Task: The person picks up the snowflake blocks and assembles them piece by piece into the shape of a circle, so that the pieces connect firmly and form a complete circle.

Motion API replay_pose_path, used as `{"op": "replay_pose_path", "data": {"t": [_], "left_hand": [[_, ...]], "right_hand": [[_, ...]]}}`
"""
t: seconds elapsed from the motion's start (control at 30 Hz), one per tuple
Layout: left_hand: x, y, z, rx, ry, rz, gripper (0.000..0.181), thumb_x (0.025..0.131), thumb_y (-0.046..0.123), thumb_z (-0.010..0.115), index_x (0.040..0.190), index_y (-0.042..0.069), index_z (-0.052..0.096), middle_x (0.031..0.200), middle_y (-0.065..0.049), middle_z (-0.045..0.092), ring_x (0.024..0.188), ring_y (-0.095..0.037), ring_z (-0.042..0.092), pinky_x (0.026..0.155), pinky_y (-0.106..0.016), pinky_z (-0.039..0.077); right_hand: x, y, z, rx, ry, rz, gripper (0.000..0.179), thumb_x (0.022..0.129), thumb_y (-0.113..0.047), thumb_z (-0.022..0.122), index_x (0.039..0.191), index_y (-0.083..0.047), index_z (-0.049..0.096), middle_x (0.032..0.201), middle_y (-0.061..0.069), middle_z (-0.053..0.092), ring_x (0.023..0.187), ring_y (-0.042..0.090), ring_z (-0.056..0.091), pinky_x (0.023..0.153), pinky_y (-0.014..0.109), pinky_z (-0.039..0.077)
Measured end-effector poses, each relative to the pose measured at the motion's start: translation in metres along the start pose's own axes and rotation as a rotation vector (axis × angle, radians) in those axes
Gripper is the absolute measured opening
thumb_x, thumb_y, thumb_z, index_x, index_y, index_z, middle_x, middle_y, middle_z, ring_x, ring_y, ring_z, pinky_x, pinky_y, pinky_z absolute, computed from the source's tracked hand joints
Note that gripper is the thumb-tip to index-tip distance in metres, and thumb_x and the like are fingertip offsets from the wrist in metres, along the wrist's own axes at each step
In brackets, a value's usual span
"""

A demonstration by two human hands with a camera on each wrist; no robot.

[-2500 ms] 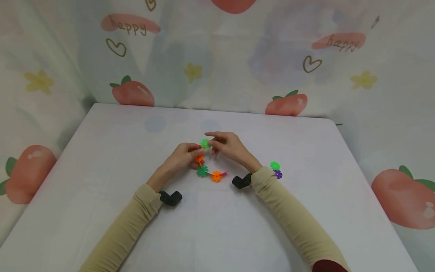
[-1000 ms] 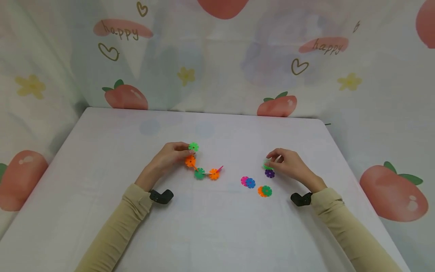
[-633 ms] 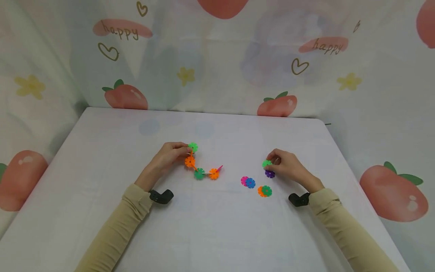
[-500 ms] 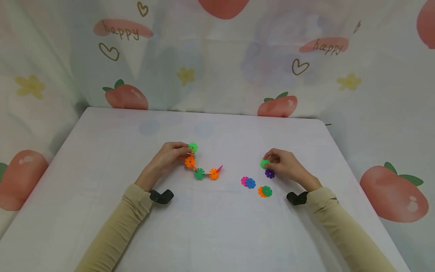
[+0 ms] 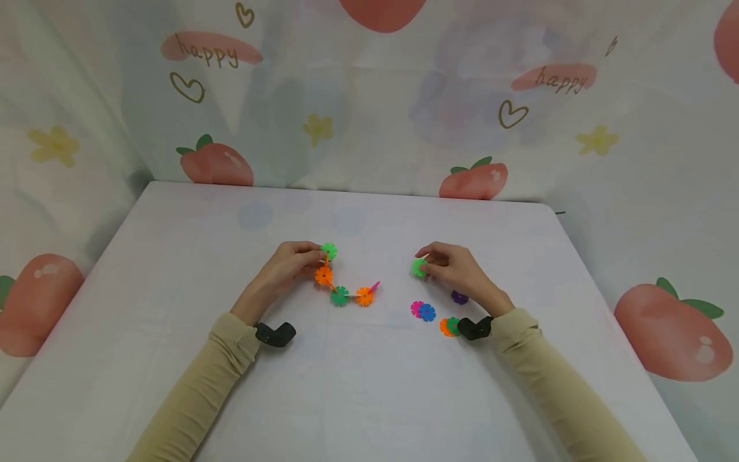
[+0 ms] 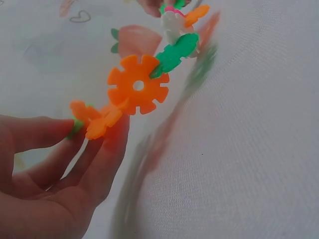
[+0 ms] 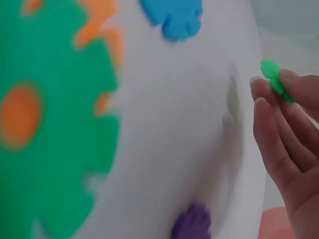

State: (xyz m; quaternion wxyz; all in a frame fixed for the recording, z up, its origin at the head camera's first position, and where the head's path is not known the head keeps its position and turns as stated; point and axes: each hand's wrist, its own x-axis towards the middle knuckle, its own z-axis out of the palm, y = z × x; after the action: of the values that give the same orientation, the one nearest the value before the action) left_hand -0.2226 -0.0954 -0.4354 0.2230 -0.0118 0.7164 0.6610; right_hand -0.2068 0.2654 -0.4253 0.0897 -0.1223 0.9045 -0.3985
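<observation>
Left hand pinches one end of the disc chain; right hand pinches a loose light green disc, apart from the chain. Left wrist cam shows the chain's white disc broad; head view gets it as a thin line. Right wrist cam shows the green disc overlapping orange; from head, the black wrist camera partly covers that pair. Blue disc overlaps pink, purple disc near the right forearm. Tabletop spans between chain and right hand; back edge well beyond both hands.
</observation>
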Motion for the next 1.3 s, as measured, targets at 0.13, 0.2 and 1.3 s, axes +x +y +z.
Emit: {"op": "replay_pose_path", "data": {"t": [0.13,0.2,1.3], "left_hand": [[0.0,-0.001,-0.001,-0.008,-0.005,0.009,0.038,0.103,0.015,0.062,0.134,-0.008,0.06,0.114,-0.014,0.071,0.09,-0.012,0.068,0.083,-0.023,0.057],[0.0,-0.002,-0.002,-0.006,-0.01,0.013,0.039,0.103,0.016,0.062,0.134,-0.008,0.06,0.115,-0.014,0.071,0.09,-0.012,0.068,0.084,-0.023,0.057],[0.002,-0.004,0.0,0.018,0.0,-0.016,0.036,0.102,0.018,0.064,0.129,-0.006,0.066,0.112,-0.013,0.073,0.088,-0.012,0.07,0.08,-0.024,0.059]], "right_hand": [[0.011,-0.011,0.009,0.036,-0.003,-0.02,0.026,0.094,-0.013,0.075,0.119,-0.004,0.071,0.098,0.014,0.075,0.079,0.024,0.073,0.071,0.025,0.059],[0.016,-0.016,0.013,0.049,-0.003,-0.038,0.025,0.094,-0.014,0.076,0.117,-0.004,0.072,0.097,0.015,0.075,0.08,0.026,0.073,0.072,0.027,0.06],[0.076,-0.078,0.073,0.224,-0.025,-0.215,0.005,0.089,-0.006,0.08,0.094,-0.007,0.08,0.096,0.007,0.078,0.091,0.019,0.076,0.084,0.03,0.061]]}}
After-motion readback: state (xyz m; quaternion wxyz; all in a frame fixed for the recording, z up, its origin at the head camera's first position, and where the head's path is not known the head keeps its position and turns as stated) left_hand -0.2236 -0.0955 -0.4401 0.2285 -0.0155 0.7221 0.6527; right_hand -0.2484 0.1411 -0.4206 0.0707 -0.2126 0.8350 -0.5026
